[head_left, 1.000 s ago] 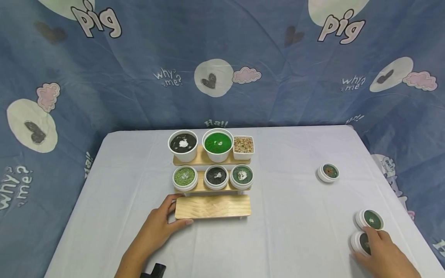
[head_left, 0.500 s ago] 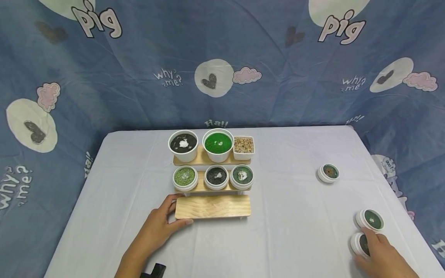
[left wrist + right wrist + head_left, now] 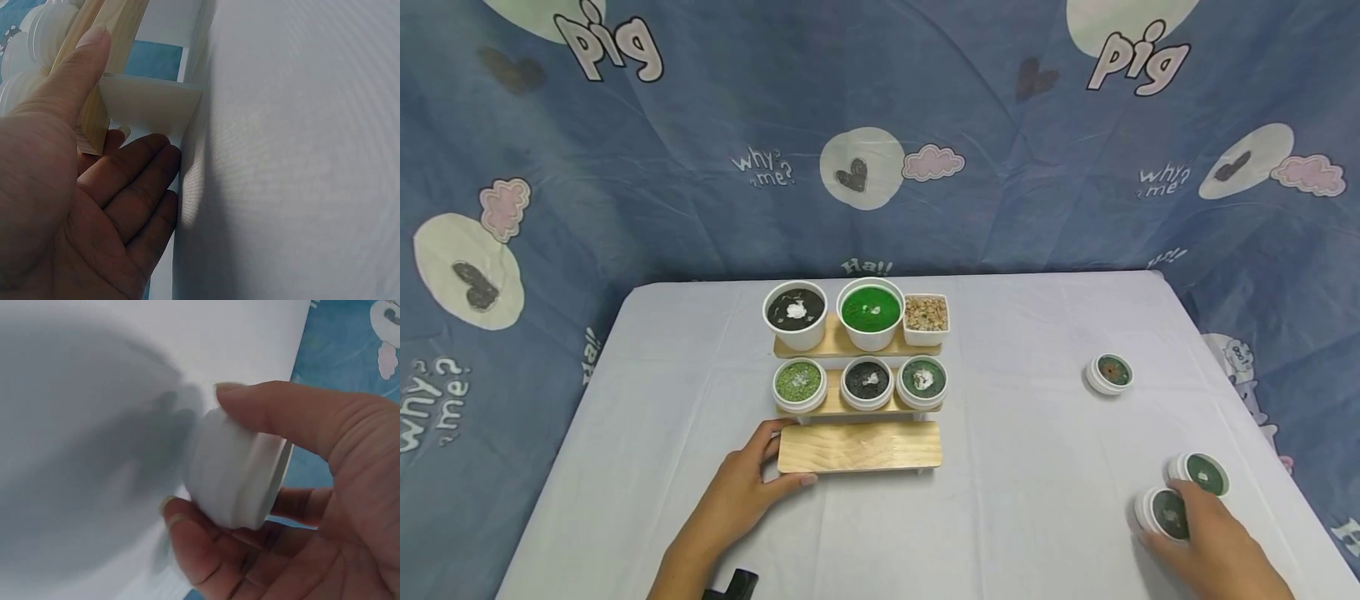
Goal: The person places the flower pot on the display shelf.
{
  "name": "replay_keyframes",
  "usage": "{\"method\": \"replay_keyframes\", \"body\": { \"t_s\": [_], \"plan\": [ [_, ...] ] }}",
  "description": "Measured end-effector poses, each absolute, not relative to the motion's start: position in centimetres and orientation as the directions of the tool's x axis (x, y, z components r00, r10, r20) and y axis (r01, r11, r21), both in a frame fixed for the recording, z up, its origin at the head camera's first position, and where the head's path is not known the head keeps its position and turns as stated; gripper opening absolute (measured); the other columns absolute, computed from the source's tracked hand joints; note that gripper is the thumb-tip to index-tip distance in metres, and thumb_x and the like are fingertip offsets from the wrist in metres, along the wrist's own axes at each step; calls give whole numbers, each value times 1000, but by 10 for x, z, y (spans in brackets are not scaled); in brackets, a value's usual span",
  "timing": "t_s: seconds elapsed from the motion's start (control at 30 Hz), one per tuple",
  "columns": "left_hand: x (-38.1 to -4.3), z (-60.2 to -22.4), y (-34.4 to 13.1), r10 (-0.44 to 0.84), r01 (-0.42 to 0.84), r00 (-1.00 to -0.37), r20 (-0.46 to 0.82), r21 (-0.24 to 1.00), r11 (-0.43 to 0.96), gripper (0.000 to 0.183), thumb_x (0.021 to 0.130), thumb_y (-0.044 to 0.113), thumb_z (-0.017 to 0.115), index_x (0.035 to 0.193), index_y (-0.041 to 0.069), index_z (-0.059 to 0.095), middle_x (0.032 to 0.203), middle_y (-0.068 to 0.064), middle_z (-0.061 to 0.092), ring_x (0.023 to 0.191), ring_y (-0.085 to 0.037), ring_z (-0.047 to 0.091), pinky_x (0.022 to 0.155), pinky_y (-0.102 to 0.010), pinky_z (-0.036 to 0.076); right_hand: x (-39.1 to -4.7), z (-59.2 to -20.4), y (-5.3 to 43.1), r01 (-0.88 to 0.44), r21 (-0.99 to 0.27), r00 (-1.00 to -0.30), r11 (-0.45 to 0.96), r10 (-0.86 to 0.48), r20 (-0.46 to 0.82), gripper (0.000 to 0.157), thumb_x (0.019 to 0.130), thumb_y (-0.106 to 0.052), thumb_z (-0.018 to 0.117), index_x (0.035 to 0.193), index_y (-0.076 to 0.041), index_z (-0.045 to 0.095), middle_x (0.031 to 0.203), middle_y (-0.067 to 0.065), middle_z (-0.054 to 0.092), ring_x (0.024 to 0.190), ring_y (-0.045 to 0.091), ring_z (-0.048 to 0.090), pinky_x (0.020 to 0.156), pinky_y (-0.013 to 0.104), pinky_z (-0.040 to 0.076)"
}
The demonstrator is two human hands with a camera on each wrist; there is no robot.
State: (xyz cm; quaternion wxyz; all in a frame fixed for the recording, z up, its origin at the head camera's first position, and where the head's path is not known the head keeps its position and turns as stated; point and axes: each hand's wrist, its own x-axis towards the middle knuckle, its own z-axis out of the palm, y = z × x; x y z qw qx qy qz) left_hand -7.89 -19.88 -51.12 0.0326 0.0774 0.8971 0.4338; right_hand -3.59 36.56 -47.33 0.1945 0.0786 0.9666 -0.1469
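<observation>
In the head view my left hand [image 3: 737, 493] holds the left end of a wooden step stand's bare front step [image 3: 859, 447]. Its thumb lies along the wood in the left wrist view, beside a pale support leg [image 3: 150, 103]. At the right, my right hand [image 3: 1217, 542] grips a small white cup [image 3: 1170, 513] with dark green contents. Thumb and fingers span the white cup's ribbed side [image 3: 228, 472] in the right wrist view, just over the tablecloth. Right behind it stands another small cup [image 3: 1206, 474] with a green top, partly covered by the hand.
Three small cups, one a dark-topped cup [image 3: 867, 382], fill the stand's middle step. On the back step are a black-filled cup [image 3: 795, 312], a green-filled cup [image 3: 870, 311] and a square dish [image 3: 925, 317] of brown bits. Alone at right sits a brown-green cup [image 3: 1109, 372].
My right hand has shifted slightly left and up with the cup in its grip, away from its earlier spot. The left hand and the stand have stayed still.
</observation>
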Motion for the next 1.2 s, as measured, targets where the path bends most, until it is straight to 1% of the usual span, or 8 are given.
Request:
{"method": "replay_keyframes", "body": {
  "t_s": [0.13, 0.23, 0.53, 0.67, 0.77, 0.9, 1.07, 1.2],
  "plan": [
    [-78, -511, -199, 164, 106, -986, 7, 787, 608, 68, 83, 42, 88, 139, 24, 54, 126, 9, 74, 125, -28, 64, 104, -59, 45, -38, -467, 355, 109, -276, -965, 955, 35, -260, 88, 82, -37, 89, 133, 20, 46, 128, 47, 52, 114, 64, 55, 89, 72, 47],
    [-79, -511, -198, 160, 103, -987, 5, 787, 609, 68, 83, 43, 88, 140, 24, 54, 127, 8, 74, 125, -29, 64, 104, -60, 45, -39, -466, 350, 57, -290, -981, 955, -1, -196, 83, 80, -33, 91, 132, 18, 50, 128, 45, 54, 115, 63, 55, 90, 72, 46],
    [-79, -512, -199, 160, 102, -987, 4, 783, 613, 68, 84, 42, 88, 139, 24, 54, 126, 7, 74, 124, -29, 64, 103, -59, 46, -44, -460, 333, -14, -340, -991, 940, -58, -119, 78, 79, -32, 92, 132, 11, 55, 122, 36, 60, 113, 56, 58, 90, 69, 47],
    [-78, -512, -199, 159, 97, -987, -2, 785, 612, 68, 84, 43, 88, 140, 25, 54, 127, 7, 74, 125, -28, 64, 103, -59, 46, -47, -455, 321, -54, -374, -993, 926, -90, -79, 75, 78, -30, 93, 131, 9, 57, 117, 27, 65, 105, 45, 64, 87, 62, 52],
    [-78, -512, -199, 159, 93, -987, -8, 786, 611, 68, 84, 44, 88, 141, 25, 54, 128, 8, 73, 125, -28, 64, 103, -59, 46, -49, -452, 310, -84, -405, -993, 911, -110, -40, 73, 77, -29, 95, 129, 6, 58, 114, 18, 68, 94, 28, 66, 77, 47, 56],
    [-78, -511, -199, 159, 86, -987, -15, 787, 611, 69, 84, 45, 87, 141, 26, 53, 129, 7, 73, 125, -30, 64, 103, -59, 46, -52, -447, 295, -98, -444, -992, 891, -123, -27, 72, 76, -26, 95, 129, 5, 58, 115, 14, 68, 85, 16, 61, 67, 33, 54],
    [-79, -511, -199, 157, 86, -987, -14, 785, 614, 69, 84, 46, 87, 141, 27, 53, 129, 7, 73, 124, -30, 65, 102, -60, 47, -56, -440, 276, -124, -484, -988, 866, -153, -21, 74, 76, -25, 95, 132, 4, 55, 116, 12, 67, 78, 11, 55, 66, 30, 50],
    [-79, -512, -200, 159, 97, -987, -4, 780, 619, 70, 83, 45, 88, 141, 27, 53, 130, 7, 72, 123, -29, 65, 102, -59, 48, -60, -436, 260, -151, -509, -982, 847, -190, -24, 73, 76, -26, 96, 132, 0, 56, 117, 7, 66, 78, 7, 53, 66, 28, 49]
  ]
}}
